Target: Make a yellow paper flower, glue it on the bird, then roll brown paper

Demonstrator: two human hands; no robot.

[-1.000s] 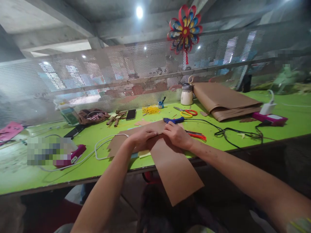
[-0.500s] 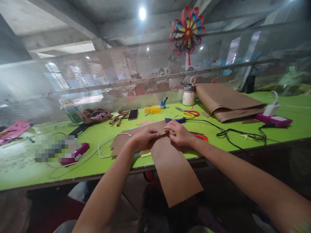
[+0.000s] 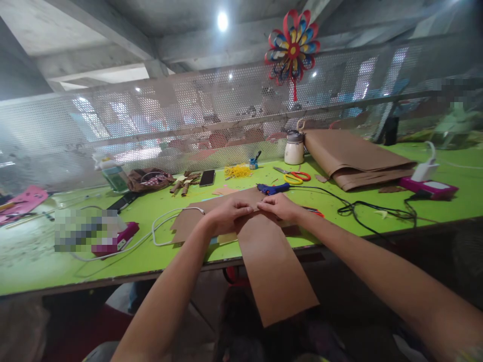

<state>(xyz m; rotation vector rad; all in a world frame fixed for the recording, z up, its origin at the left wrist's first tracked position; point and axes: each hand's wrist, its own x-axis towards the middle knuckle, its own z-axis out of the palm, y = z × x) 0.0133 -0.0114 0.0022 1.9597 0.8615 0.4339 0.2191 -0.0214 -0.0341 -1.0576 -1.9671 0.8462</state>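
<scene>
A strip of brown kraft paper (image 3: pixel 277 271) hangs over the table's front edge, its far end pinched in both hands. My left hand (image 3: pixel 230 213) is closed on the left part of that end, thumb on top. My right hand (image 3: pixel 279 207) grips the right part, thumb and forefinger together. The fingertips of both hands sit close to each other. Beneath them lies more brown paper (image 3: pixel 188 223), with a pale yellow slip (image 3: pixel 228 238) showing at its front. Just beyond my right hand rests a blue glue gun (image 3: pixel 273 189). Red-handled scissors (image 3: pixel 315 211) are partly hidden behind my right wrist.
Yellow-and-red scissors (image 3: pixel 296 177), a jar (image 3: pixel 294 148) and folded brown paper (image 3: pixel 358 156) are at the back right. A phone (image 3: pixel 207 177), yellow shreds (image 3: pixel 238 171) and paper rolls (image 3: pixel 184 186) lie behind. Cables run from purple power strips (image 3: pixel 430 187) on both sides.
My right hand's fingers lifted and shifted at the paper's far end, then pinched it again nearer my left fingertips. The view has swung slightly left. The strip still hangs down.
</scene>
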